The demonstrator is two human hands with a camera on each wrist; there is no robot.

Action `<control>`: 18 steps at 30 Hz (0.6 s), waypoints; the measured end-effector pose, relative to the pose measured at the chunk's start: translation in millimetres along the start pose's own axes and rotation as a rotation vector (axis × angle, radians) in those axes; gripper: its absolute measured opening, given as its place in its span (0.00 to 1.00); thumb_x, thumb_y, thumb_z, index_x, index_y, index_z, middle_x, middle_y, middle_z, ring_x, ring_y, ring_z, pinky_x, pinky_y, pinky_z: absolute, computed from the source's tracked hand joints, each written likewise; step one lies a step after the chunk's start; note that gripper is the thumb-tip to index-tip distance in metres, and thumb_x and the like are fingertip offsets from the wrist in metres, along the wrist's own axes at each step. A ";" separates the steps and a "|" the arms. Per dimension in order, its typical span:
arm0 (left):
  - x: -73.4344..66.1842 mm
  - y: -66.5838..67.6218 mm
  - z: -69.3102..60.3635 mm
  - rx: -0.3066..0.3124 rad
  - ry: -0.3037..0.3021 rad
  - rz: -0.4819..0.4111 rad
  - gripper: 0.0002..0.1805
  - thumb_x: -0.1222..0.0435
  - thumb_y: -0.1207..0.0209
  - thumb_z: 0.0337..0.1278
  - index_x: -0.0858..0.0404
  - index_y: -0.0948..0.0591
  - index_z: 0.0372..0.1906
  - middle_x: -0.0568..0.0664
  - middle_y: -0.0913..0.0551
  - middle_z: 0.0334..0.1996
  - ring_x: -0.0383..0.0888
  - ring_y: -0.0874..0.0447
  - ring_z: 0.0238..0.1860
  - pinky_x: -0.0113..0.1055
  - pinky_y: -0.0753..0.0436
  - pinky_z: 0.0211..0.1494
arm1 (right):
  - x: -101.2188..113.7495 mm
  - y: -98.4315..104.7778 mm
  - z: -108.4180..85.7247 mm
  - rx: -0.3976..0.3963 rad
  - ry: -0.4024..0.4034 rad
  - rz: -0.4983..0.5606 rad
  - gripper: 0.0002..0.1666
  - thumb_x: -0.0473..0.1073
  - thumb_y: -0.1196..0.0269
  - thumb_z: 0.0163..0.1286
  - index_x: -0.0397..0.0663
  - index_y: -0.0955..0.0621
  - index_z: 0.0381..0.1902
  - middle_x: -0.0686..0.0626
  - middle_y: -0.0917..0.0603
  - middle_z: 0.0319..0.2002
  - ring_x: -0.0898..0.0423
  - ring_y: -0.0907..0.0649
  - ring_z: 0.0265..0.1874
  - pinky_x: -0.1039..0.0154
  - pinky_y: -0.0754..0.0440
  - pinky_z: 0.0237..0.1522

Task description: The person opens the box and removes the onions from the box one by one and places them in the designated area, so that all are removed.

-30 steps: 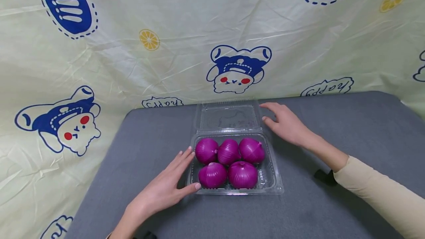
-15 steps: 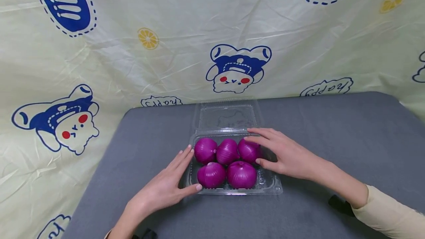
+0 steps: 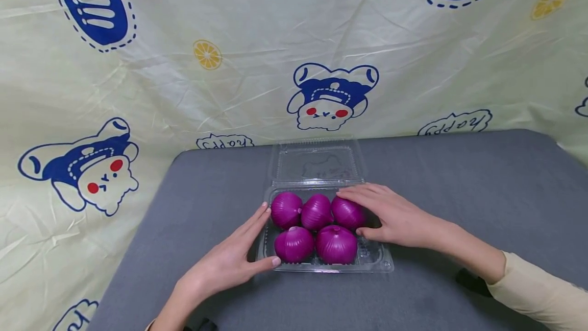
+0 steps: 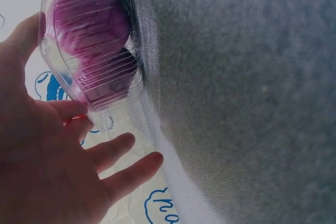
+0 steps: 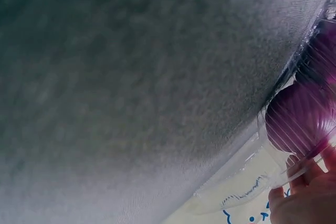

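Several purple-red onions sit in two rows in a clear plastic clamshell box [image 3: 386,264]. My right hand [image 3: 399,218] grips the back right onion [image 3: 347,214], its fingers over the far side and its thumb at the near side. In the right wrist view, the fingertips reach over the rim to an onion [image 5: 299,121], seen through the clear wall. My left hand [image 3: 227,258] rests along the box's left edge with fingers extended and thumb on the front left rim. The left wrist view shows the thumb and index finger at the rim, with the other fingers spread apart.
The box's clear lid [image 3: 317,162] lies folded back toward the far edge of the grey table [image 3: 459,178]. A patterned cloth [image 3: 257,96] hangs behind the table. Dark straps [image 3: 473,281] show at the wrists.
My right hand has come from beside the lid to the back right onion and closed around it. The left hand has stayed at the box's left edge.
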State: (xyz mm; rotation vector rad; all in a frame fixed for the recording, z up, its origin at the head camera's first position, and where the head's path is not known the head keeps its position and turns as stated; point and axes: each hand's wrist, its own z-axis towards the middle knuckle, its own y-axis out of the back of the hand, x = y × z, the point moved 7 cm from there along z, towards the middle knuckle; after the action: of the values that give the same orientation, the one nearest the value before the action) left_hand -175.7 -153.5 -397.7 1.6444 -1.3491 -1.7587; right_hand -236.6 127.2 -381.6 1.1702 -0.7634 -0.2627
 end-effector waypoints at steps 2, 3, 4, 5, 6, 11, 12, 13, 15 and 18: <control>-0.3 -0.3 0.1 0.003 -0.002 -0.003 0.53 0.32 0.41 0.52 0.41 0.53 0.79 0.29 0.60 0.77 0.40 0.53 0.76 0.49 0.36 0.70 | -0.9 -0.1 0.5 -0.004 -0.016 0.037 0.45 0.51 0.28 0.58 0.56 0.32 0.72 0.55 0.31 0.68 0.51 0.34 0.67 0.42 0.29 0.60; -0.6 -0.3 0.0 0.004 -0.005 -0.003 0.53 0.32 0.41 0.52 0.41 0.53 0.79 0.29 0.60 0.77 0.40 0.53 0.76 0.49 0.36 0.70 | -1.2 -0.1 1.1 -0.004 -0.023 0.055 0.46 0.49 0.27 0.56 0.56 0.31 0.72 0.55 0.30 0.68 0.51 0.34 0.66 0.44 0.27 0.59; -0.8 -0.4 0.0 0.004 -0.007 -0.003 0.53 0.32 0.41 0.52 0.41 0.53 0.79 0.30 0.60 0.77 0.40 0.53 0.76 0.49 0.36 0.70 | -1.4 -0.2 1.8 -0.003 -0.029 0.073 0.47 0.47 0.27 0.55 0.54 0.31 0.72 0.55 0.30 0.67 0.52 0.34 0.65 0.46 0.25 0.57; -1.0 -0.6 -0.1 0.004 -0.008 -0.004 0.53 0.32 0.41 0.52 0.41 0.53 0.79 0.30 0.60 0.77 0.40 0.53 0.76 0.49 0.37 0.70 | -1.8 -0.3 2.5 0.000 -0.034 0.087 0.47 0.45 0.26 0.53 0.53 0.31 0.71 0.55 0.31 0.66 0.53 0.34 0.64 0.49 0.23 0.54; -1.1 -0.7 -0.2 0.004 -0.009 -0.005 0.53 0.32 0.42 0.52 0.41 0.53 0.79 0.30 0.60 0.77 0.40 0.53 0.76 0.49 0.36 0.70 | -2.1 -0.5 3.2 0.005 -0.039 0.099 0.48 0.44 0.26 0.52 0.52 0.31 0.71 0.55 0.31 0.66 0.54 0.34 0.63 0.51 0.21 0.52; -1.4 -0.9 -0.3 0.002 -0.008 -0.016 0.53 0.32 0.41 0.52 0.41 0.53 0.79 0.30 0.60 0.77 0.41 0.53 0.76 0.50 0.36 0.70 | -3.2 -0.8 5.6 0.017 -0.041 0.146 0.48 0.39 0.27 0.49 0.50 0.30 0.70 0.54 0.31 0.67 0.53 0.35 0.64 0.52 0.20 0.51; -1.5 -0.8 -0.2 0.000 -0.008 -0.016 0.53 0.32 0.41 0.52 0.41 0.53 0.79 0.30 0.60 0.77 0.41 0.53 0.76 0.50 0.36 0.70 | -3.7 -0.8 5.8 0.016 -0.043 0.160 0.48 0.39 0.27 0.49 0.51 0.30 0.70 0.54 0.31 0.66 0.53 0.35 0.64 0.52 0.20 0.51; -1.6 -0.6 -0.3 -0.001 -0.009 -0.017 0.53 0.32 0.41 0.52 0.41 0.53 0.79 0.30 0.60 0.77 0.41 0.53 0.76 0.50 0.36 0.70 | -4.3 -0.8 5.8 0.014 -0.049 0.174 0.47 0.39 0.27 0.49 0.52 0.30 0.69 0.54 0.30 0.66 0.52 0.35 0.64 0.53 0.20 0.51; -1.9 -0.1 -0.7 -0.005 -0.012 -0.014 0.53 0.32 0.42 0.52 0.42 0.53 0.79 0.30 0.60 0.77 0.40 0.53 0.76 0.49 0.36 0.70 | -6.8 -1.0 5.1 0.012 -0.074 0.221 0.46 0.39 0.26 0.49 0.55 0.29 0.68 0.55 0.29 0.64 0.52 0.34 0.63 0.54 0.19 0.49; -2.6 -0.3 -1.4 -0.006 -0.017 -0.006 0.53 0.31 0.42 0.52 0.42 0.52 0.79 0.30 0.59 0.77 0.40 0.53 0.76 0.49 0.36 0.70 | -12.2 -1.4 2.5 0.007 -0.120 0.297 0.44 0.40 0.25 0.50 0.61 0.29 0.66 0.54 0.29 0.62 0.50 0.31 0.61 0.53 0.19 0.48</control>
State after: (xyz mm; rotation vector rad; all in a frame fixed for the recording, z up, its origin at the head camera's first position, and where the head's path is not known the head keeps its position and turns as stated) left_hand -173.6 -151.8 -396.4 1.6359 -1.3463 -1.7827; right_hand -246.8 131.7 -387.3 1.0377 -1.0315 -0.0828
